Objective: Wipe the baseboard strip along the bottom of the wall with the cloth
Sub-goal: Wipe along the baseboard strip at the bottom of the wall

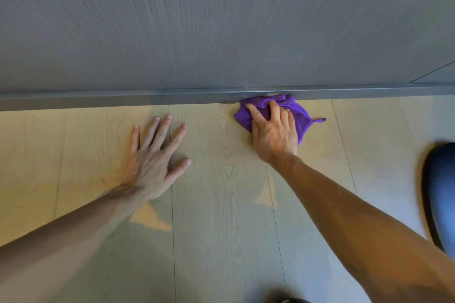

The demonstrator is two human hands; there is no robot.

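A grey baseboard strip (123, 98) runs along the foot of the grey wood-grain wall (197, 27), across the whole view. A bunched purple cloth (301, 112) lies where floor meets strip, its top edge pressed against the baseboard right of centre. My right hand (273, 130) is on top of the cloth, fingers curled into it. My left hand (155, 155) rests flat on the floor to the left, fingers spread, holding nothing, a short way in front of the baseboard.
The floor (221, 204) is pale wood planks. A small dark mark (227, 103) sits at the foot of the strip just left of the cloth. A dark blue rounded object (440, 194) is at the right edge.
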